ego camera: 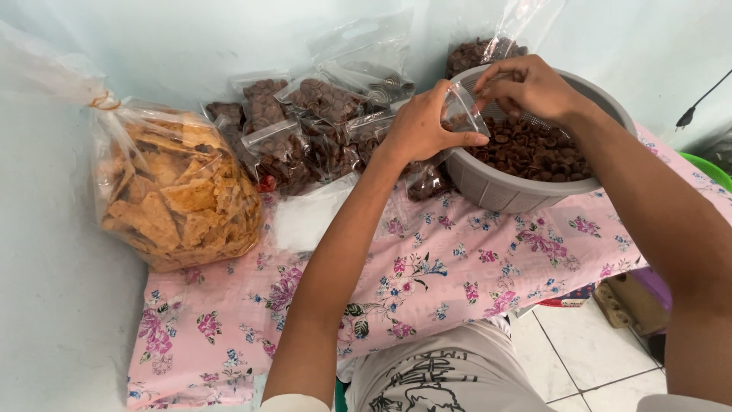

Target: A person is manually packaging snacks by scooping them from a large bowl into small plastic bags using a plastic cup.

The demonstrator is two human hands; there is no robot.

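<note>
While hands (427,126) overlap — small bag (465,107) (contents unclear)

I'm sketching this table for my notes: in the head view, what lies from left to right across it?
Big clear bag of orange chips → pile of small sealed bags of brown snacks → left hand holding a small clear bag → right hand → grey basket of brown snacks.

Bare floral cloth (427,282) lower centre gives passage; chip bag (177,191) blocks left, filled pouches (305,130) and grey basket (526,191) block top.
</note>
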